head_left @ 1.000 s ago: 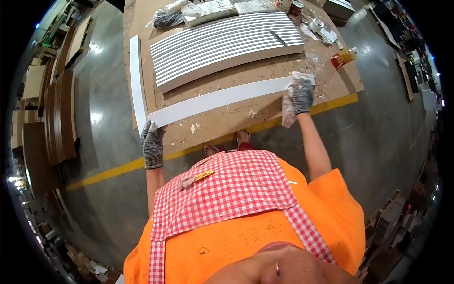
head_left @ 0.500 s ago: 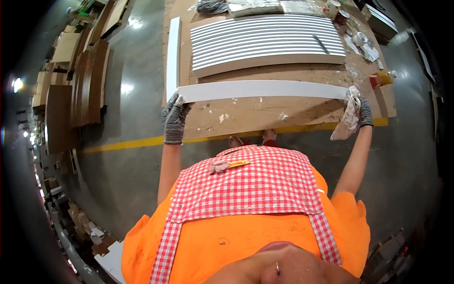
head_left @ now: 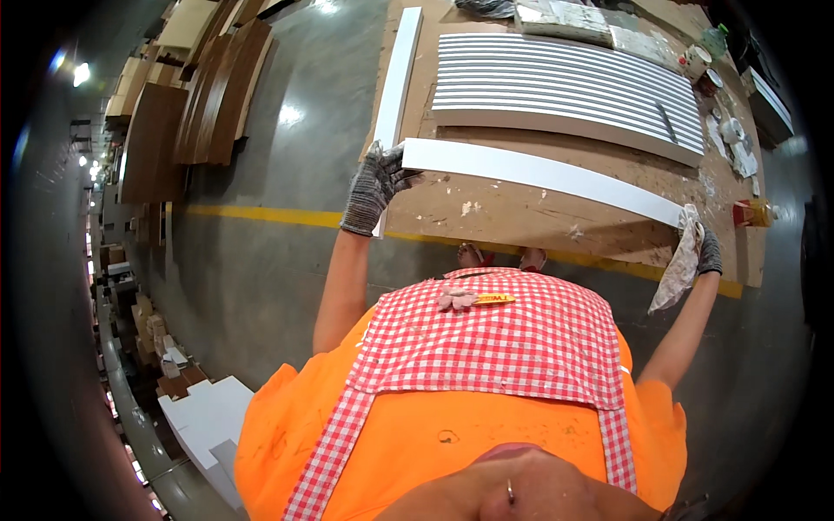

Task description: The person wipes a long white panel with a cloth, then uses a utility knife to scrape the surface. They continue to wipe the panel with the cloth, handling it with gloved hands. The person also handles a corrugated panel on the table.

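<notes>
A long white strip (head_left: 539,178) spans between my hands above the near part of the table. My left hand (head_left: 372,193), in a grey knit glove, grips its left end, with fingers at the end and beneath it. Over at the right end, my gloved right hand (head_left: 710,252) is closed around a crumpled whitish cloth (head_left: 678,271) pressed against the strip. Part of the right hand's fingers is hidden by the cloth. Another white strip (head_left: 400,78) lies along the table's left edge, partly behind my left hand.
On the brown, paint-spotted table (head_left: 521,208) rests a stack of white-edged strips (head_left: 565,91) with a dark slim tool (head_left: 665,122) on top. A bottle of amber liquid (head_left: 754,214), cans (head_left: 695,62) and a tape roll (head_left: 731,130) stand at right. Brown panels (head_left: 221,95) lean at left.
The view has turned, so the table appears shifted right and tilted. The held strip now slants down toward the right, and the cloth hangs lower from my right hand.
</notes>
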Demonstrator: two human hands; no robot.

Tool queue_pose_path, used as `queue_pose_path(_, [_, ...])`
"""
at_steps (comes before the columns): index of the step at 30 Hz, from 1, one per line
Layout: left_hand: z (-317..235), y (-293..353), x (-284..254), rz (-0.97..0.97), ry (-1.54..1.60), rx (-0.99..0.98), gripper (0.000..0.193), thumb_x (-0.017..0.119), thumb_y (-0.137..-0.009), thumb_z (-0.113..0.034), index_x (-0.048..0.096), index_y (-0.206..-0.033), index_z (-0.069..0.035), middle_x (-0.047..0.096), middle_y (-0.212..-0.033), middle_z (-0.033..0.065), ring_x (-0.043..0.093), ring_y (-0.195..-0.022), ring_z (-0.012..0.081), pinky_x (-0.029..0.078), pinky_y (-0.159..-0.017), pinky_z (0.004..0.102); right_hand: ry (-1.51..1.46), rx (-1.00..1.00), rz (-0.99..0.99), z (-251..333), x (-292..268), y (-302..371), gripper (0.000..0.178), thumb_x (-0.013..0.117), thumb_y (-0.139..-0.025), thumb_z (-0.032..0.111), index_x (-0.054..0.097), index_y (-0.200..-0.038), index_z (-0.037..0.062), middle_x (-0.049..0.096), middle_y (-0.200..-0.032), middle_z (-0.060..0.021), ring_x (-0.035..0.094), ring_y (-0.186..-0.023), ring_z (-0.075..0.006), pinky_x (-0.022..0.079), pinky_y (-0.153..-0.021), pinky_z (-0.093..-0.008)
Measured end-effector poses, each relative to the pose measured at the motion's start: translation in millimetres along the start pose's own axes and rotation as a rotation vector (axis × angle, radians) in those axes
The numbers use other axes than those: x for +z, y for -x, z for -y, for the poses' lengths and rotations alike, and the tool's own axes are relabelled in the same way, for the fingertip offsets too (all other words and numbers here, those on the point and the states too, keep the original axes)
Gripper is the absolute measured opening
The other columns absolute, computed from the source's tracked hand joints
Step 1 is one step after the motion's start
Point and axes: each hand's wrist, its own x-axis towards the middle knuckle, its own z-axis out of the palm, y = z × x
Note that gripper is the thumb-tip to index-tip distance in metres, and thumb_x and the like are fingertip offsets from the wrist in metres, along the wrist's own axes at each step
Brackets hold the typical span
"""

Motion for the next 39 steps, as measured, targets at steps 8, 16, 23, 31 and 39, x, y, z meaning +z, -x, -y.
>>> queue_pose_path(8, [7.3,-7.8,-18.2,-0.244,-0.395,0.119,0.054,0.044,-0.094,-0.048,0.054,-0.12,-0.002,0.065,-0.104,0.0121,0.064,-0.084,0.0201,0.056,-0.072,0.0314,-1.13,0.499,0.017,39.1,-2.6,9.1,0.033,0.052,-0.09,0.026,0.063,-0.111,0.0035,0.064,-0.105,-0.0096,0.058,-0.091,-0.0229,0.045,-0.081,-0.0316])
queue_pose_path(16, [16.7,-12.0,21.5,-0.331,0.309,0.29,0.022,0.051,-0.092,-0.027,0.056,-0.09,-0.006,0.062,-0.092,0.0125,0.062,-0.086,0.0248,0.054,-0.079,0.0354,-0.736,0.135,-0.136,41.9,26.9,24.4,0.035,0.058,-0.086,0.027,0.062,-0.113,0.005,0.062,-0.105,-0.0071,0.056,-0.092,-0.0188,0.046,-0.08,-0.0313])
queue_pose_path(23, [23.4,-11.6,27.3,-0.305,0.565,0.297,0.025,0.043,-0.093,-0.024,0.055,-0.1,-0.003,0.061,-0.109,0.0197,0.06,-0.1,0.0326,0.049,-0.093,0.042,-0.854,0.314,-0.066,47.1,3.6,72.2,0.03,0.056,-0.089,0.017,0.06,-0.116,0.0027,0.062,-0.113,-0.0071,0.057,-0.098,-0.0178,0.046,-0.085,-0.029])
queue_pose_path(31, [33.5,-7.2,-9.7,-0.26,0.541,-0.048,0.061,0.035,-0.094,-0.046,0.049,-0.12,0.007,0.058,-0.115,0.0231,0.056,-0.108,0.035,0.048,-0.092,0.0458,-0.722,-0.124,0.051,272.7,-73.2,88.1,0.036,0.062,-0.085,0.024,0.062,-0.115,0.0031,0.065,-0.103,-0.0065,0.06,-0.091,-0.0128,0.049,-0.081,-0.0294])
queue_pose_path(39, [27.0,6.2,-4.8,-0.109,0.482,-0.106,0.061,0.034,-0.094,-0.047,0.047,-0.124,0.004,0.053,-0.125,0.0206,0.05,-0.115,0.0344,0.045,-0.094,0.0461,-0.551,-0.891,-0.047,570.1,21.9,81.5,0.026,0.064,-0.082,0.021,0.065,-0.106,0.0104,0.063,-0.101,-0.0104,0.061,-0.094,-0.0237,0.049,-0.085,-0.0344])
